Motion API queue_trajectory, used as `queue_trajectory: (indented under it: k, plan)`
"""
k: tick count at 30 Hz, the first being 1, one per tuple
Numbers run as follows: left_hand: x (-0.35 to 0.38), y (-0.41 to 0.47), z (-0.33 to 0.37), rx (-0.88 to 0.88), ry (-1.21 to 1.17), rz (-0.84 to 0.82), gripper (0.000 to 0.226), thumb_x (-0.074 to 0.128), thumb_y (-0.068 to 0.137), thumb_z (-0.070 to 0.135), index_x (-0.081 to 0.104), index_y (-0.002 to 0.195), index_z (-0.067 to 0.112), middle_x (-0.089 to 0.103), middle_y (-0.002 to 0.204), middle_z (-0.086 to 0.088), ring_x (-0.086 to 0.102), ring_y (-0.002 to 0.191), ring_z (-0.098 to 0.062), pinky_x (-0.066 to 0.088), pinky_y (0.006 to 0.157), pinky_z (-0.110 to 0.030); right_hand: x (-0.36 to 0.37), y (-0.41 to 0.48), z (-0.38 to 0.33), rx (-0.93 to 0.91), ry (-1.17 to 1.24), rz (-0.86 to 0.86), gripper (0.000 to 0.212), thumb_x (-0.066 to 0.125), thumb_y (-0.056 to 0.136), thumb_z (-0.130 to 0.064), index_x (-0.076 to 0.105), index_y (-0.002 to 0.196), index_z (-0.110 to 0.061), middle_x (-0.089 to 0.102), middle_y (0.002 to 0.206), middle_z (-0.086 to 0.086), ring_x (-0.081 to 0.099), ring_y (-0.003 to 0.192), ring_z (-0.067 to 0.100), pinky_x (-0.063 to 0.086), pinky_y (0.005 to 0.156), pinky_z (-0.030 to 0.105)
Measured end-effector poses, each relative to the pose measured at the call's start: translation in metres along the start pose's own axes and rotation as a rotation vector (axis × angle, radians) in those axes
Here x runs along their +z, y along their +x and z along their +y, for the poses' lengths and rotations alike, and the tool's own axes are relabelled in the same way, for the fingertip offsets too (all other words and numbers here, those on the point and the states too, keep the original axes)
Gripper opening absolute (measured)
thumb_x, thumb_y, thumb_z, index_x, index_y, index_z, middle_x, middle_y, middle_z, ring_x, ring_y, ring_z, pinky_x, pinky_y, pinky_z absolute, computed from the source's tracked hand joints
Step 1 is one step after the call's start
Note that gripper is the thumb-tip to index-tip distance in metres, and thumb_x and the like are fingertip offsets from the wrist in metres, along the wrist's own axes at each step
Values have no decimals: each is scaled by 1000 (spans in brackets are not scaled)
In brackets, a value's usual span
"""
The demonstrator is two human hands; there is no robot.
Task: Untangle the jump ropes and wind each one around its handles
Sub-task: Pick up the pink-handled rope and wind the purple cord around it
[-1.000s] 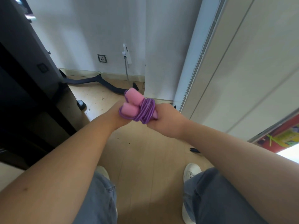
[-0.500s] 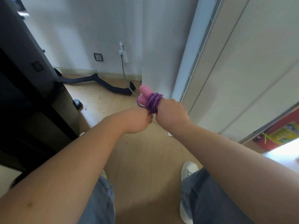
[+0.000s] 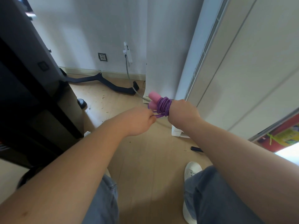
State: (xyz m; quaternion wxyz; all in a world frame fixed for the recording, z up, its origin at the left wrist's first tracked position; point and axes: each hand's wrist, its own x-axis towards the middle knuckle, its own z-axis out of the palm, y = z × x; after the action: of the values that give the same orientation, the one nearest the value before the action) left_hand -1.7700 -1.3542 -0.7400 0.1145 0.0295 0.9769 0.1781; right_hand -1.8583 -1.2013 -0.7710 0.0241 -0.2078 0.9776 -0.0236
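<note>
Pinching the purple rope (image 3: pixel 164 106) just beside the right grip (image 3: pixel 183 113), clenched round the pink handles (image 3: pixel 153 96), the left grip (image 3: pixel 139 122) risks coils unwinding should tension drop.

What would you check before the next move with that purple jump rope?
1. Both pink handles side by side in the right hand: ok.
2. The purple rope coiled round them: ok.
3. The left hand pinches the loose strand: ok.
4. That strand tucked under the coils: not ok.
5. Coils tight enough to hold: cannot tell.
</note>
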Motion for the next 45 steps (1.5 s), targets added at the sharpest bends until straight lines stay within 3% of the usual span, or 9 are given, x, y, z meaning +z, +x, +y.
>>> queue_trajectory:
  k: [9, 16, 23, 31, 33, 35, 38, 42, 45]
  plan:
    - [-11, 2, -38, 80, -191, 472, 29, 59, 93, 47, 72, 83, 23, 65, 69, 11, 59, 63, -2, 41, 62, -17, 5, -1, -7, -329, 21, -215, 10, 49, 91, -15, 54, 83, -19, 54, 75, -1, 52, 64, 16, 40, 57, 27]
    - [-7, 10, -35, -183, -292, 912, 46, 52, 93, 55, 57, 67, 18, 54, 60, 7, 49, 56, -8, 41, 54, -26, -17, -21, -16, -444, 279, -235, 27, 56, 93, -17, 43, 69, -20, 49, 71, 2, 44, 65, 19, 34, 56, 26]
    - [-6, 2, -25, -357, -1014, 125, 60, 29, 98, 66, 64, 104, 17, 75, 86, -10, 74, 74, -22, 59, 58, -32, -15, -28, -8, -446, 334, -245, 13, 57, 96, -19, 59, 87, -10, 60, 83, 9, 52, 72, 21, 45, 68, 32]
    - [-8, 9, -21, -374, -913, 379, 57, 35, 100, 59, 65, 93, 11, 72, 92, -15, 73, 80, -27, 64, 67, -42, -12, -15, -15, -282, 116, -150, 31, 60, 93, -44, 57, 103, -16, 59, 82, -2, 59, 79, 21, 44, 66, 28]
    - [-6, 10, -19, -382, -854, 416, 61, 34, 100, 59, 68, 93, 9, 71, 91, -15, 72, 81, -28, 63, 68, -45, -14, -12, -7, -220, 314, -258, 90, 79, 78, -41, 33, 148, -9, 62, 111, 4, 59, 106, 24, 47, 84, 29]
    - [-4, 11, -18, -393, -805, 450, 61, 33, 101, 59, 70, 96, 11, 69, 88, -11, 69, 78, -23, 63, 62, -38, -18, -15, -2, -285, 474, -278, 128, 87, 70, -43, 0, 160, -20, 45, 145, 6, 44, 133, 21, 39, 107, 34]
    - [-1, 12, -19, -395, -708, 476, 61, 31, 101, 58, 72, 88, 14, 70, 82, -9, 66, 71, -20, 57, 57, -33, -22, -25, -12, -363, 756, -55, 92, 79, 78, -47, 27, 153, -39, 36, 150, -9, 41, 135, 9, 37, 110, 30]
    - [2, 13, -19, -413, -701, 501, 63, 32, 101, 54, 70, 74, 11, 70, 75, -12, 68, 71, -30, 60, 73, -46, -13, -27, -34, -444, 671, 244, 15, 69, 89, -24, 71, 103, -29, 56, 104, -8, 53, 99, 11, 36, 87, 13]
    - [2, 12, -16, -431, -778, 446, 58, 30, 102, 53, 68, 79, 16, 70, 80, -10, 66, 64, -27, 57, 59, -34, -14, -27, -37, -487, 586, 294, 20, 58, 93, -12, 74, 95, -24, 65, 77, -5, 55, 74, 14, 35, 72, 21]
